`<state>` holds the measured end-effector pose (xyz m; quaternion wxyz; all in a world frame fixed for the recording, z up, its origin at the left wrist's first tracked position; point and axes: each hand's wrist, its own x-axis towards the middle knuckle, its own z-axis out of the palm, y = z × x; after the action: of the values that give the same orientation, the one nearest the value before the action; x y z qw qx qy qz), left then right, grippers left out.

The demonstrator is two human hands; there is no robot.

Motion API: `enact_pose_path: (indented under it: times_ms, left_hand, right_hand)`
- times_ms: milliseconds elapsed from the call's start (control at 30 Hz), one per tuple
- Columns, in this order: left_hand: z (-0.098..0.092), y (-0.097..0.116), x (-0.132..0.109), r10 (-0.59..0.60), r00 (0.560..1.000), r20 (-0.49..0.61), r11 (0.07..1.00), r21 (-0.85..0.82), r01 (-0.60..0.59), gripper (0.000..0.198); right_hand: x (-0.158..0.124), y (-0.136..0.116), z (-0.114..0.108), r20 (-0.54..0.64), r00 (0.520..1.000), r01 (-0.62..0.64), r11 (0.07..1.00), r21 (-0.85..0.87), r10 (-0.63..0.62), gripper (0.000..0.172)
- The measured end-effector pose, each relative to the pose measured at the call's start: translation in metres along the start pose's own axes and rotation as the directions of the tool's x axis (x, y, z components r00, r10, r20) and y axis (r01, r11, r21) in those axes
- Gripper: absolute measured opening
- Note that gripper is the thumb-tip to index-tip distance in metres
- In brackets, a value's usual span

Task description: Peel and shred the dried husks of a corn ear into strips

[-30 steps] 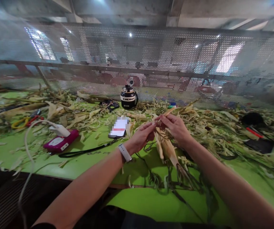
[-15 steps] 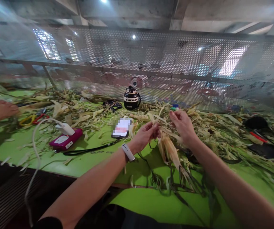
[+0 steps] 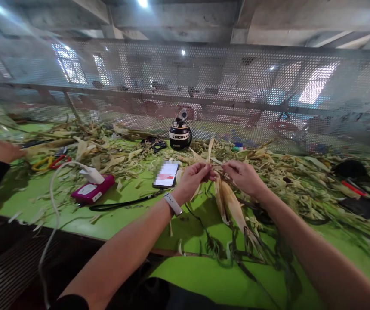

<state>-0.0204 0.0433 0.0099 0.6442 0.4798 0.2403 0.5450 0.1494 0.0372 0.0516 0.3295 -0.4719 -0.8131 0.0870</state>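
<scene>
Dried corn husks [image 3: 233,202] hang below my hands, their dark stringy ends trailing toward the front of the green table. My left hand [image 3: 195,181], with a pale watch band at the wrist, is closed in a pinch on corn husk, and a pale strip [image 3: 211,148] stands up from its fingertips. Just to the right, my right hand [image 3: 243,176] pinches a thin husk strip stretching toward the left fingers. A small gap separates the two hands. Part of the husk between the fingers is hidden.
Shredded husks [image 3: 288,185] litter the green table [image 3: 133,219]. A phone [image 3: 166,174], black ENERGY bottle [image 3: 179,135], and magenta power strip [image 3: 94,189] with white cable stand around. Scissors [image 3: 57,162] lie left, near another person's hand [image 3: 1,151]. A perforated metal screen [image 3: 198,82] rises behind.
My right hand has come down and left, closer to my left hand. The pale strip at my left fingertips now stands more upright. The view has shifted slightly.
</scene>
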Motion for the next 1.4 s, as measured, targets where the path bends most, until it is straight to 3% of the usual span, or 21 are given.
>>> enact_pose_path:
  times_ms: [100, 200, 233, 300, 367, 467, 567, 767, 967, 1133, 1300, 1400]
  left_hand:
    - [-0.002, -0.001, 0.0, 0.032, 0.999, -0.019, 0.999, 0.017, -0.032, 0.032]
    - [-0.001, -0.003, -0.001, 0.11, 0.993, -0.035, 0.993, 0.038, -0.109, 0.025]
    - [0.0, -0.004, -0.002, 0.129, 0.991, -0.031, 0.991, 0.033, -0.128, 0.024]
    - [0.003, -0.005, -0.003, 0.145, 0.989, -0.015, 0.989, -0.001, -0.145, 0.024]
    - [0.006, -0.006, -0.004, 0.143, 0.99, -0.006, 0.988, -0.054, -0.143, 0.026]
    - [0.009, -0.005, -0.004, 0.118, 0.993, -0.011, 0.989, -0.091, -0.119, 0.029]
    - [0.01, -0.002, -0.004, 0.079, 0.995, -0.058, 0.995, -0.049, -0.082, 0.028]
    - [0.009, 0.001, -0.004, 0.059, 0.993, -0.105, 0.998, 0.038, -0.055, 0.024]
    - [0.005, 0.002, 0.001, 0.034, 0.981, -0.192, 0.992, -0.116, -0.057, 0.027]
    - [0.004, 0.007, 0.003, -0.014, 0.981, -0.193, 0.978, -0.208, -0.027, 0.02]
    - [0.001, 0.013, 0.001, -0.109, 0.986, -0.127, 0.967, -0.242, 0.076, 0.025]
    - [-0.001, 0.011, 0.001, -0.11, 0.989, -0.103, 0.972, -0.217, 0.085, 0.027]
  right_hand:
    - [-0.005, -0.004, -0.001, -0.176, 0.979, 0.067, 0.982, -0.178, -0.098, 0.021]
    - [-0.015, -0.016, 0.002, -0.376, 0.885, 0.111, 0.909, -0.402, -0.274, 0.017]
    - [-0.018, -0.02, 0.005, -0.37, 0.877, 0.127, 0.89, -0.438, -0.307, 0.016]
    - [-0.022, -0.024, 0.013, -0.264, 0.915, 0.174, 0.889, -0.423, -0.304, 0.018]
    - [-0.022, -0.024, 0.023, -0.129, 0.968, 0.17, 0.943, -0.286, -0.214, 0.021]
    - [-0.019, -0.021, 0.033, -0.024, 0.998, 0.065, 0.998, -0.013, -0.065, 0.022]
    - [-0.016, -0.021, 0.037, 0.005, 1.0, 0.012, 0.991, 0.134, -0.013, 0.027]
    - [-0.017, -0.021, 0.041, 0.105, 0.994, -0.022, 0.963, 0.267, -0.006, 0.026]
    - [-0.019, -0.016, 0.05, 0.303, 0.95, -0.031, 0.947, 0.32, -0.071, 0.02]
    - [-0.02, -0.018, 0.05, 0.32, 0.945, -0.058, 0.925, 0.376, -0.071, 0.024]
    - [-0.019, -0.024, 0.042, 0.138, 0.985, -0.148, 0.91, 0.386, 0.101, 0.034]
    - [-0.017, -0.027, 0.036, 0.212, 0.935, -0.355, 0.753, 0.554, 0.284, 0.043]
